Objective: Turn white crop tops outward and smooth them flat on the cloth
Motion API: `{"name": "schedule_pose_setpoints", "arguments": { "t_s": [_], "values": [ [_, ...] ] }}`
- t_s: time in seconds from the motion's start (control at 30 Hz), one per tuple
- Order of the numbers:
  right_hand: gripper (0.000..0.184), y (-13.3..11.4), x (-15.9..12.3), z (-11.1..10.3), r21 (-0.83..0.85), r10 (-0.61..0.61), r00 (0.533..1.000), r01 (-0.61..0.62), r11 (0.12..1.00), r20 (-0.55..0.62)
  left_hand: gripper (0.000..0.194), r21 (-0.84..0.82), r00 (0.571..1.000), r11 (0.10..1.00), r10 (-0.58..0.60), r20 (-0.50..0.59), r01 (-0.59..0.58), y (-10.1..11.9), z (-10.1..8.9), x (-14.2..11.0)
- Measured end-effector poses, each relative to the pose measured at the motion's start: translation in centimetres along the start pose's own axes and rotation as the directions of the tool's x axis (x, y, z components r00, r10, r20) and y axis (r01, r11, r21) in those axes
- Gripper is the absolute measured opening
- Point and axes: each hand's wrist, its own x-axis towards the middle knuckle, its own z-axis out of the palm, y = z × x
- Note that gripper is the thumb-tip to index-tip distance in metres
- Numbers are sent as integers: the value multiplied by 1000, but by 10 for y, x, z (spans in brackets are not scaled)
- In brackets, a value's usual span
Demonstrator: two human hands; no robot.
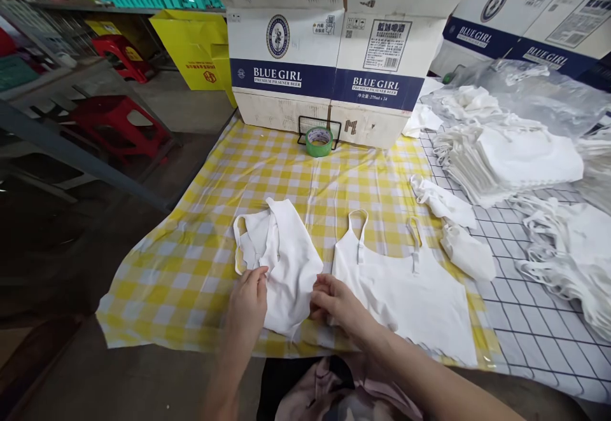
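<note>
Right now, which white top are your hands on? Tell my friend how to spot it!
Find the big beer box, then the yellow checked cloth in front. Near its closest edge, look for the white top between the left hand and right hand. It's bunched up, while the spread-out top beside it shows both straps.

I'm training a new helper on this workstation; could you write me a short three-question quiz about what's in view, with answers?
1. Multiple choice: What colour is the roll of tape? a) red b) green c) blue
2. True or false: The left hand and the right hand are both at the same crumpled white garment.
3. Fill in the blank: The large words on the cardboard behind the tape read "BLUE ____".

Key: 1. b; 2. true; 3. GIRL
</note>
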Motion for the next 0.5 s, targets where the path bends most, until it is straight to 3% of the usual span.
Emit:
{"name": "schedule_pose_setpoints", "arguments": {
  "t_s": [0.13, 0.27, 0.37, 0.5],
  "values": [
    [21, -8, -2, -3, 233, 23, 999, -16, 972, -31, 29, -89, 989, 993, -60, 138, 73, -5, -6, 8],
    [20, -16, 10, -1, 382, 60, 997, -36, 923, -51, 26, -60, 964, 995, -61, 257, 79, -1, -1, 12],
    [18, -20, 21, -2, 426, 104, 994, -85, 901, -21, 26, -77, 970, 996, -19, 242, 38, 5, -2, 11],
    [23, -23, 27, -1, 458, 72, 996, -88, 885, 52, 25, -119, 980, 992, -23, 199, 48, 1, -21, 2]
  ]
}}
